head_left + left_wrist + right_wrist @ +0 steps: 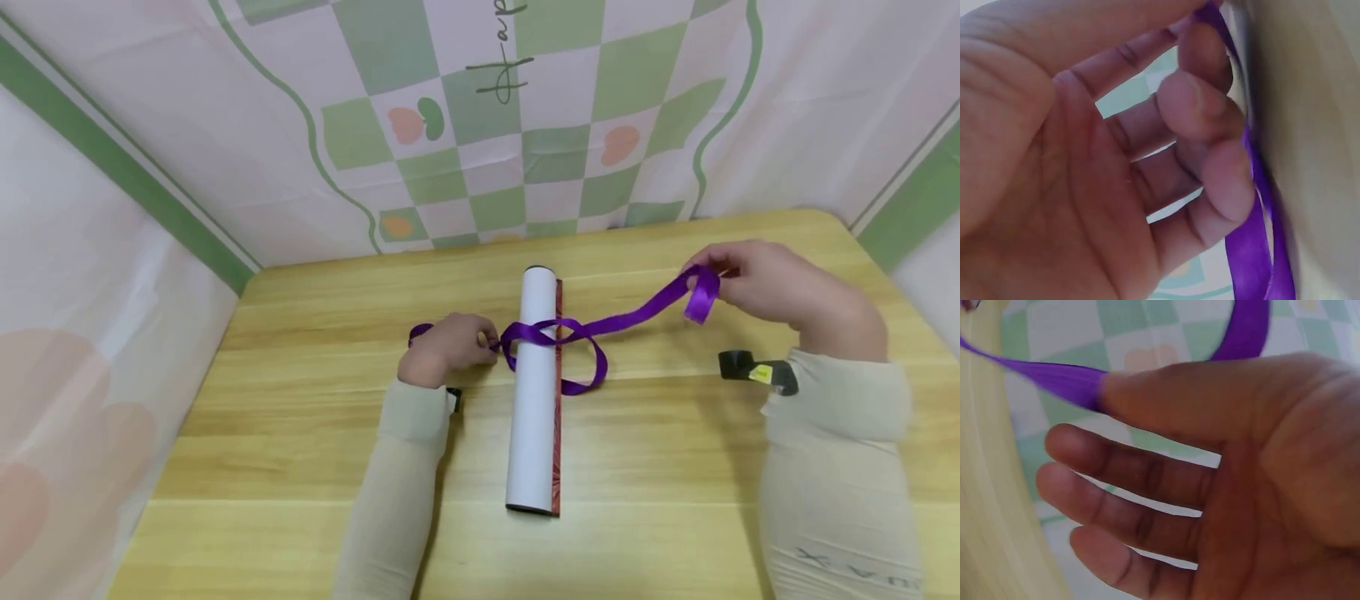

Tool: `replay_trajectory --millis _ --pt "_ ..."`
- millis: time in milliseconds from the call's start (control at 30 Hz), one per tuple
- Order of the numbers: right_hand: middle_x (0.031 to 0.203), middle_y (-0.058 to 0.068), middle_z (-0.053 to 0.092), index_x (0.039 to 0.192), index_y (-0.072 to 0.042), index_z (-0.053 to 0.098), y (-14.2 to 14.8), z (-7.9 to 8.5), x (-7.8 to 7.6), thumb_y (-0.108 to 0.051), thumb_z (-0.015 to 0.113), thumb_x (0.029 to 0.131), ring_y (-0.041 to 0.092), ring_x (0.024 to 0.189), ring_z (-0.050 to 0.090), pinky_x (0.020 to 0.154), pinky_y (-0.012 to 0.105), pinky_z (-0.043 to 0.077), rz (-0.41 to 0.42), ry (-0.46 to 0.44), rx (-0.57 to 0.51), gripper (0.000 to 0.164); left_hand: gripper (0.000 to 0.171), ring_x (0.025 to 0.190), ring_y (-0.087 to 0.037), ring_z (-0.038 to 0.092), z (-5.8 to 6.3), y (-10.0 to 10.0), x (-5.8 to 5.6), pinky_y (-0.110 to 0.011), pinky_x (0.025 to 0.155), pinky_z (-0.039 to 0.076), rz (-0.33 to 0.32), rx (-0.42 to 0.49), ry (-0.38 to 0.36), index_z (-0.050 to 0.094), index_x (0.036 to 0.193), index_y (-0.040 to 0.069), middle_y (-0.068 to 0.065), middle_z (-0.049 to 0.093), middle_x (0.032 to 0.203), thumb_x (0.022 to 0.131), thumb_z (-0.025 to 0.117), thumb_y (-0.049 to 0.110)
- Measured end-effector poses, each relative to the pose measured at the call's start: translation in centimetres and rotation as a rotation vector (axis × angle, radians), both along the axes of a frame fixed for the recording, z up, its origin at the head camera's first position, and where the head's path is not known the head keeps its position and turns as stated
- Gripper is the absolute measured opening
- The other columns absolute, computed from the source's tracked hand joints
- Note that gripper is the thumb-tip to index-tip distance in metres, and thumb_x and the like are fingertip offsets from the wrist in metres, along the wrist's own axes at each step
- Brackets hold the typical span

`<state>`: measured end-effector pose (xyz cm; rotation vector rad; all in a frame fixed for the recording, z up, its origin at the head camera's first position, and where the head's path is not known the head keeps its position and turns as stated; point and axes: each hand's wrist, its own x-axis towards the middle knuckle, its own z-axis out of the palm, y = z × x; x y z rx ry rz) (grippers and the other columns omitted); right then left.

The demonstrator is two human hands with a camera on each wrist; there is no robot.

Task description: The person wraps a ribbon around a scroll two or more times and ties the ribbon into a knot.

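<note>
A white roll (534,425) with dark ends and a red strip down its right side lies lengthwise on the table. A purple ribbon (637,317) crosses its upper half and makes a loose loop to the right. Just left of the roll, my left hand (454,340) pinches the ribbon close to the tabletop; in the left wrist view more ribbon (1249,259) trails behind the curled fingers. Off to the right and raised, my right hand (772,283) holds the other length of ribbon (1069,382) between thumb and index finger, its end hanging down. The other right fingers are spread loosely.
The wooden table (300,467) reaches to a hanging cloth (487,183) with green and white checks at the back. More cloth (90,292) hangs at the left side. A black strap (780,377) with a yellow label sits at the right cuff.
</note>
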<state>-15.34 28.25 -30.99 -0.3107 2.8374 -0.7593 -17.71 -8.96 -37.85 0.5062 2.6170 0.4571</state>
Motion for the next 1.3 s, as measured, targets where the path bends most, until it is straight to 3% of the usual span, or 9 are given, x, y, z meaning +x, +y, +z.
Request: replay_trajectory --millis 133,267,433,633,733,867,1000,1133,1300 --pt "0.118 0.019 0.061 0.128 -0.004 0.056 0.9 -0.9 0.1 0.000 0.048 0.089 0.034 0.109 0.054 0.088 0.049 0.043 0.050 -0.028 0.024 0.040 0.016 0.080 -0.016 0.053 0.1 -0.4 0.0 -0.030 0.071 0.044 0.014 0.009 0.024 0.067 0.100 0.019 0.003 0.063 0.093 0.091 0.059 0.029" --pt "0.128 0.023 0.055 0.134 -0.003 0.050 0.5 -0.9 0.0 -0.003 0.047 0.091 0.037 0.117 0.049 0.094 0.054 0.040 0.068 -0.045 0.032 0.043 0.015 0.074 -0.017 0.051 0.9 -1.8 -0.1 -0.029 0.065 0.042 0.062 0.041 0.047 0.068 0.098 0.016 0.002 0.063 0.087 0.091 0.060 0.027" --pt "0.121 0.018 0.061 0.124 -0.005 0.060 -3.6 -1.1 -0.7 -0.011 0.057 0.089 0.033 0.111 0.054 0.091 0.052 0.043 0.125 -0.040 0.053 0.035 0.016 0.071 -0.017 0.053 2.3 -3.7 0.1 -0.029 0.063 0.044 0.098 0.058 0.065 0.066 0.100 0.014 -0.002 0.064 0.086 0.093 0.056 0.024" --pt "0.123 0.014 0.061 0.123 -0.008 0.062 -9.2 -3.2 -1.0 -0.013 0.063 0.086 0.032 0.112 0.054 0.092 0.049 0.045 0.256 -0.164 0.065 0.037 0.020 0.068 -0.017 0.052 3.1 -5.0 0.5 -0.029 0.062 0.044 0.128 0.088 0.085 0.065 0.106 0.013 -0.007 0.066 0.088 0.094 0.055 0.026" --pt "0.114 0.010 0.064 0.117 -0.009 0.064 -10.6 -4.4 -1.0 -0.011 0.065 0.084 0.029 0.108 0.056 0.090 0.046 0.047 0.320 -0.197 0.073 0.034 0.020 0.070 -0.017 0.051 3.3 -5.3 0.7 -0.030 0.063 0.043 0.137 0.118 0.090 0.064 0.106 0.014 -0.006 0.064 0.087 0.094 0.055 0.028" --pt "0.087 0.001 0.063 0.096 -0.011 0.069 -11.1 -4.9 -0.9 -0.010 0.063 0.084 0.017 0.080 0.055 0.071 0.034 0.047 0.381 -0.211 0.084 0.014 0.020 0.071 -0.018 0.053 3.7 -5.9 0.9 -0.030 0.063 0.045 0.134 0.227 0.100 0.065 0.106 0.013 -0.005 0.063 0.090 0.094 0.056 0.025" --pt "0.077 0.000 0.059 0.089 -0.012 0.069 -10.2 -3.8 -0.7 -0.014 0.059 0.088 0.015 0.068 0.050 0.061 0.031 0.043 0.352 -0.200 0.070 0.010 0.022 0.068 -0.019 0.052 4.4 -6.9 1.2 -0.031 0.061 0.043 0.147 0.293 0.135 0.066 0.107 0.010 -0.008 0.065 0.092 0.093 0.056 0.025" --pt "0.081 0.002 0.062 0.093 -0.011 0.069 -8.5 -2.7 -0.5 -0.020 0.061 0.090 0.016 0.071 0.051 0.063 0.032 0.044 0.276 -0.165 0.050 0.012 0.022 0.069 -0.020 0.049 4.9 -8.3 1.6 -0.032 0.061 0.040 0.202 0.269 0.150 0.066 0.106 0.011 -0.006 0.064 0.093 0.093 0.056 0.026" --pt "0.084 0.000 0.063 0.094 -0.011 0.069 -6.5 -2.7 -0.8 -0.022 0.062 0.090 0.016 0.075 0.050 0.066 0.033 0.041 0.233 -0.140 0.060 0.014 0.023 0.085 -0.022 0.050 4.8 -10.1 2.0 -0.036 0.073 0.042 0.258 0.188 0.065 0.065 0.107 0.011 -0.006 0.062 0.100 0.094 0.056 0.028"
